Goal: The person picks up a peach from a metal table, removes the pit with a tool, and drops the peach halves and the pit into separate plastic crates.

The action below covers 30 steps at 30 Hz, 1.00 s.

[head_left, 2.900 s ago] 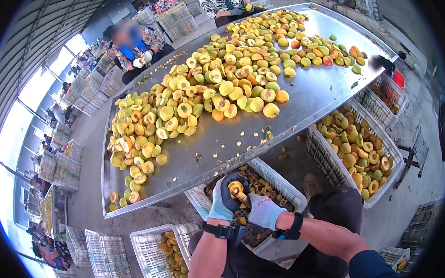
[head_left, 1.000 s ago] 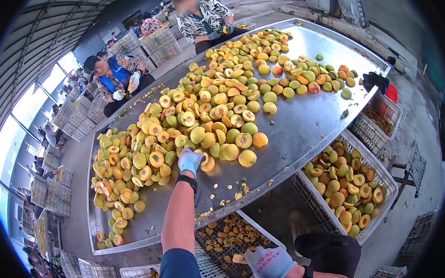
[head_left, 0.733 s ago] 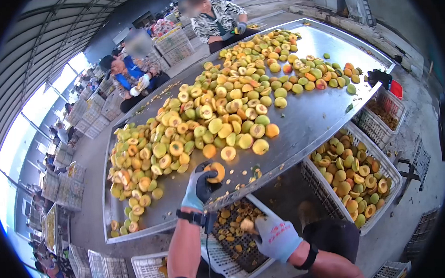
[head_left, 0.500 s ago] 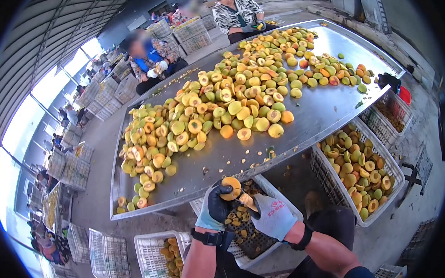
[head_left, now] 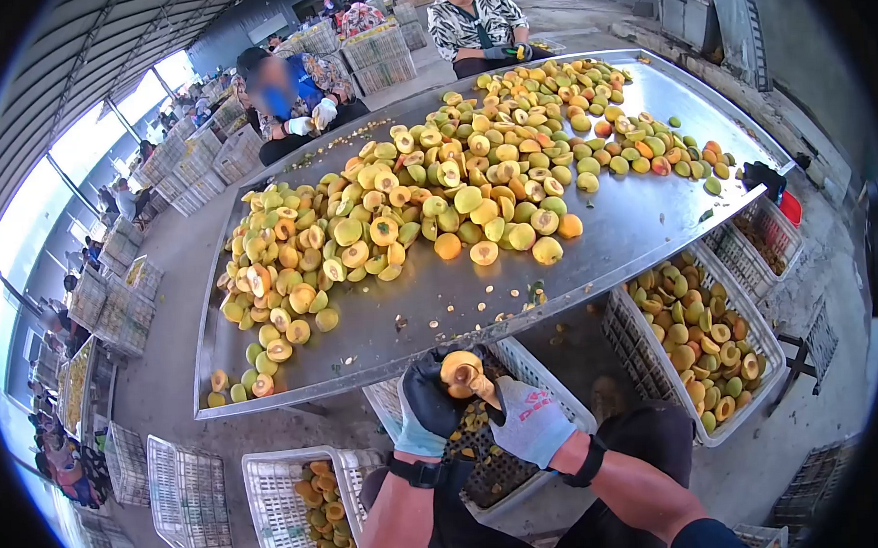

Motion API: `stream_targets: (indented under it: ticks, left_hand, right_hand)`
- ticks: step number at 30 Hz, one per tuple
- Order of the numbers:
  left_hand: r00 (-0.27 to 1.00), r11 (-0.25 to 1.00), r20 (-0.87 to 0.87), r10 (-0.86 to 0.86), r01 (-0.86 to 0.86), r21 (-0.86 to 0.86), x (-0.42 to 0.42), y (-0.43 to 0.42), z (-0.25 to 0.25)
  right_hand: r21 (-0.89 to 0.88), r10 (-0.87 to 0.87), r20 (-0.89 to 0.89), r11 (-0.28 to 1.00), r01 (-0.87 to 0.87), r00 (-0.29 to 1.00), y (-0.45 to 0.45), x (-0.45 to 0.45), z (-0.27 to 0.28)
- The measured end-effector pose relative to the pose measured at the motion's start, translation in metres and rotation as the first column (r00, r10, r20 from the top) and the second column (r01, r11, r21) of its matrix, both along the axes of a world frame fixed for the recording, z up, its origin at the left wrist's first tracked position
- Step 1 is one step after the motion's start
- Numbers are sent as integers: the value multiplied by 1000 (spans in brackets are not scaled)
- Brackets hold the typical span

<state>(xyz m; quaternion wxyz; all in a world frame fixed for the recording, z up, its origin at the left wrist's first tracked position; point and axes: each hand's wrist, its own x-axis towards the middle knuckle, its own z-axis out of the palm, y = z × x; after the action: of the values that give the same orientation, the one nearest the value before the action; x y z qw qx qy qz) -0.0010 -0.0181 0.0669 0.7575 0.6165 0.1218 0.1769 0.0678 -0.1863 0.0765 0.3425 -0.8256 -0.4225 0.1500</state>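
Observation:
My left hand (head_left: 433,397), in a black-palmed glove, is closed around a halved peach (head_left: 461,371) with its cut face and brown centre toward me. My right hand (head_left: 532,422), in a pale grey glove with red print, is closed, its fingertips at the peach's edge. A small thin tool seems to be in its grip, mostly hidden by the fingers. Both hands are just off the near edge of the metal table (head_left: 403,339), above a crate (head_left: 546,367) holding scraps. Many peach halves (head_left: 465,199) are heaped on the table.
A crate of peach halves (head_left: 692,336) stands at right, and another crate (head_left: 283,511) with halves at lower left. An empty-looking white crate (head_left: 189,495) sits further left. Two people (head_left: 299,99) (head_left: 477,27) work across the table. A red container (head_left: 791,208) is at far right.
The peach half has turned so its cut face shows more toward me. My right fingers have moved in against it, covering the tool. The view has shifted slightly.

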Motion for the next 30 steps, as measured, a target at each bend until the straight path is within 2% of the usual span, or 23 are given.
stream_targets:
  ticks: [1,2,6,7,8,9,11,12,16,18,19,21,24,28,29,30]
  left_hand:
    - [991,748,130,42,56,-662,5,-2,-4]
    - [993,791,79,90,-23,-612,9,-3,-8]
    - [989,757,133,60,42,-652,12,-5,-9]
    - [991,976,53,124,-112,-189,13,-10,-5]
    - [975,919,16,221,-213,331,14,-14,-3]
    - [975,920,15,223,-215,328,15,-14,-8]
    - [974,948,64,215,-224,224,16,-14,-17]
    - [983,936,74,170,-185,300,15,-12,-15]
    - [973,936,77,218,-231,265,13,-11,-15]
    - [988,822,72,140,-156,548,11,-6,-24]
    - [987,822,72,142,-158,547,10,-4,-33]
    - [983,898,33,182,-180,401,9,-3,-40]
    - [979,897,35,203,-200,395,8,-11,-28]
    - [989,841,-31,145,-107,531,3,1,-40]
    - [984,959,-41,172,-158,234,9,3,-47]
    - [979,976,-60,195,-200,-88,11,3,-54]
  right_hand:
    - [-2,1,-2,1000,-1,1000,2,1,-1]
    - [11,-9,2,1000,9,1000,2,2,-1]
    - [32,-27,19,999,26,999,3,6,-2]
    - [31,-29,20,999,28,999,5,6,-1]
    - [-24,-23,1,999,23,1000,6,4,2]
    - [-80,-15,-19,997,14,1000,6,2,3]
    - [-72,-3,-10,997,3,1000,5,0,1]
    - [-61,6,1,998,-6,1000,4,0,0]
    - [-81,18,-4,997,-19,1000,4,0,-3]
    - [-99,39,-41,994,-43,998,6,1,-7]
    - [-100,41,-41,994,-45,998,6,1,-9]
    - [-80,51,-72,995,-56,996,8,0,-13]
    - [-46,78,-57,996,-80,995,9,-2,-23]
    - [-72,128,-118,988,-137,985,6,3,-14]
    - [-85,155,-104,983,-164,983,4,4,-15]
    - [-100,182,-91,977,-191,979,3,4,-17]
